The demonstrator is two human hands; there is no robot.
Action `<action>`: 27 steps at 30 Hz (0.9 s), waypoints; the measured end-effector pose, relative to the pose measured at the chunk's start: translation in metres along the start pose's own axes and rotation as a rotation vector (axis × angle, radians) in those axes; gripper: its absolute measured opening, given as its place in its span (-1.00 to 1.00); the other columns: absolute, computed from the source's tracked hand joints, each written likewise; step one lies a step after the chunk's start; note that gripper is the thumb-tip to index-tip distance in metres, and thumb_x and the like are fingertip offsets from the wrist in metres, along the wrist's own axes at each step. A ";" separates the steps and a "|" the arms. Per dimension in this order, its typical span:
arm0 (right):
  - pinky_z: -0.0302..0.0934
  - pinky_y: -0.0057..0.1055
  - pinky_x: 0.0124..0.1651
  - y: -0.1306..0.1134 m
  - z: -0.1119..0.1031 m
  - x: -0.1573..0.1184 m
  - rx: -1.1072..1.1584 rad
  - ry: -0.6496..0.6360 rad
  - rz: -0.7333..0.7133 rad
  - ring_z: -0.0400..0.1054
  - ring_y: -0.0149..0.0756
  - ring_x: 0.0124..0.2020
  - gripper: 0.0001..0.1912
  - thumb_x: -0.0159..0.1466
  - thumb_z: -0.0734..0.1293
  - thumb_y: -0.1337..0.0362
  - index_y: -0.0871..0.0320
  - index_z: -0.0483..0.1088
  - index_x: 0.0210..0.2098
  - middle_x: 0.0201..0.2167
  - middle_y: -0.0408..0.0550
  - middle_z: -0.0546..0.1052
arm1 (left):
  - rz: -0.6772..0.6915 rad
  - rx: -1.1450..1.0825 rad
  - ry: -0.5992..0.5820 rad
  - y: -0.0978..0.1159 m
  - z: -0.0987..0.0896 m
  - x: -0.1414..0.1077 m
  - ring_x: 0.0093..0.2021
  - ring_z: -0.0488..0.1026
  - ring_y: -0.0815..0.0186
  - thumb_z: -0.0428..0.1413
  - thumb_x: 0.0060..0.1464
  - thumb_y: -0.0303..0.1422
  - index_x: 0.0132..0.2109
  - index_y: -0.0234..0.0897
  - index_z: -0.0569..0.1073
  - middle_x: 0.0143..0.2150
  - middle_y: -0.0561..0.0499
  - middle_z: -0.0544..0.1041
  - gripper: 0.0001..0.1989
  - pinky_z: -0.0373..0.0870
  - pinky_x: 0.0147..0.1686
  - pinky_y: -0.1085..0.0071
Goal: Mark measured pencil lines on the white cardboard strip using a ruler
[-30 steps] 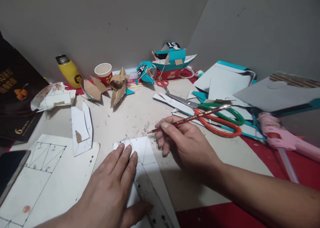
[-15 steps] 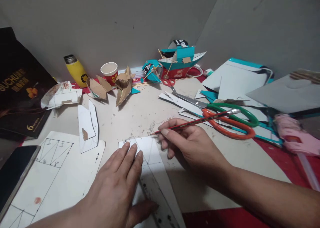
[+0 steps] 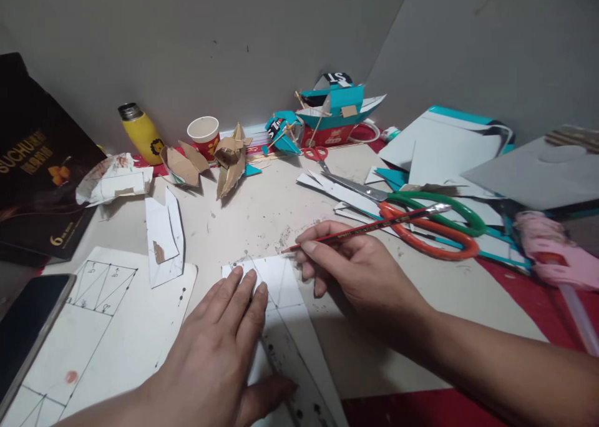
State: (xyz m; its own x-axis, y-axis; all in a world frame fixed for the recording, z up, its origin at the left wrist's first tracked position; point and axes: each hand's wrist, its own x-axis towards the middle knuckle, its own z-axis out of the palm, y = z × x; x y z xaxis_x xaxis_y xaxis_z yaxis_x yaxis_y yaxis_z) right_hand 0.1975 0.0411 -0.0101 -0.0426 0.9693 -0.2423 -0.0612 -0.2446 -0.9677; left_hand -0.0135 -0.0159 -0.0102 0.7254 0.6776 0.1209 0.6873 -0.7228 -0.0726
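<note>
My left hand (image 3: pixel 224 339) lies flat with its fingers spread on a white card strip (image 3: pixel 299 327) marked with pencil lines. Under its thumb is what looks like a clear ruler (image 3: pixel 299 377), partly hidden by the hand. My right hand (image 3: pixel 350 265) pinches a red and black pencil (image 3: pixel 362 229), whose tip points left at the top edge of the strip. Left of my left hand is a larger white card (image 3: pixel 112 352) with a drawn pattern of rectangles and triangles.
Scissors with green and orange handles (image 3: pixel 428 227) lie beyond my right hand, near card scraps (image 3: pixel 444 152) and a pink glue gun (image 3: pixel 552 252). A phone (image 3: pixel 30 327) is at left. Paper cup (image 3: pixel 204 137), yellow bottle (image 3: pixel 141 137) and card models (image 3: pixel 332 112) stand along the wall.
</note>
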 end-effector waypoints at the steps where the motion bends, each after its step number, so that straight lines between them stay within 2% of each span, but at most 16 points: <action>1: 0.17 -0.58 -0.63 0.000 0.000 0.000 -0.003 -0.004 -0.002 0.24 -0.48 -0.61 -0.79 0.20 0.36 0.14 0.18 0.37 -0.32 -0.56 -0.14 0.45 | -0.002 -0.001 0.000 0.000 0.000 -0.001 0.24 0.29 -0.22 0.16 0.01 0.06 0.25 -0.58 0.28 0.26 -0.43 0.32 -0.13 0.48 0.02 -0.04; 8: 0.20 -0.57 -0.62 0.001 -0.001 -0.001 -0.026 -0.037 0.000 0.28 -0.44 -0.56 -0.79 0.20 0.35 0.17 0.19 0.40 -0.28 -0.55 -0.12 0.44 | -0.025 -0.041 0.069 0.000 0.010 -0.009 0.30 0.20 -0.20 0.14 0.04 0.01 0.30 -0.54 0.22 0.30 -0.40 0.28 -0.15 0.42 0.09 -0.06; 11: 0.22 -0.56 -0.60 0.001 0.000 -0.001 -0.028 -0.050 0.002 0.31 -0.42 -0.53 -0.81 0.19 0.35 0.19 0.20 0.41 -0.28 -0.52 -0.09 0.46 | -0.012 -0.039 0.087 -0.001 0.009 -0.009 0.28 0.23 -0.22 0.15 0.03 0.00 0.29 -0.56 0.23 0.28 -0.42 0.31 -0.15 0.44 0.06 -0.08; 16: 0.23 -0.55 -0.60 -0.002 0.000 -0.002 -0.013 -0.019 -0.017 0.33 -0.41 -0.52 -0.81 0.21 0.34 0.20 0.21 0.44 -0.27 -0.48 -0.05 0.49 | 0.014 -0.045 0.069 -0.003 0.003 -0.005 0.24 0.29 -0.22 0.16 0.04 -0.04 0.27 -0.56 0.27 0.25 -0.42 0.35 -0.19 0.48 0.01 -0.06; 22: 0.26 -0.55 -0.62 -0.001 -0.001 0.000 0.009 0.002 -0.088 0.36 -0.39 -0.49 -0.77 0.24 0.31 0.18 0.20 0.43 -0.19 -0.42 -0.05 0.49 | 0.014 -0.090 0.024 -0.007 0.008 -0.006 0.34 0.15 -0.16 0.15 0.04 -0.06 0.35 -0.41 0.17 0.35 -0.31 0.22 -0.18 0.35 0.13 -0.10; 27: 0.27 -0.55 -0.62 0.002 -0.002 0.002 0.008 -0.018 -0.088 0.37 -0.39 -0.48 -0.76 0.26 0.30 0.17 0.21 0.43 -0.18 -0.38 -0.02 0.50 | 0.036 -0.090 0.006 -0.008 0.010 -0.006 0.37 0.08 -0.11 0.14 0.06 -0.06 0.38 -0.37 0.10 0.40 -0.27 0.14 -0.16 0.24 0.20 -0.14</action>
State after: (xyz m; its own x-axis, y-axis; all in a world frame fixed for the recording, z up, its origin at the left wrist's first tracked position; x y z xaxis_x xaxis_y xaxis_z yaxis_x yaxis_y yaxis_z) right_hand 0.1991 0.0423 -0.0126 -0.0544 0.9864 -0.1553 -0.0738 -0.1590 -0.9845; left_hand -0.0232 -0.0126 -0.0203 0.7492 0.6502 0.1263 0.6542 -0.7563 0.0125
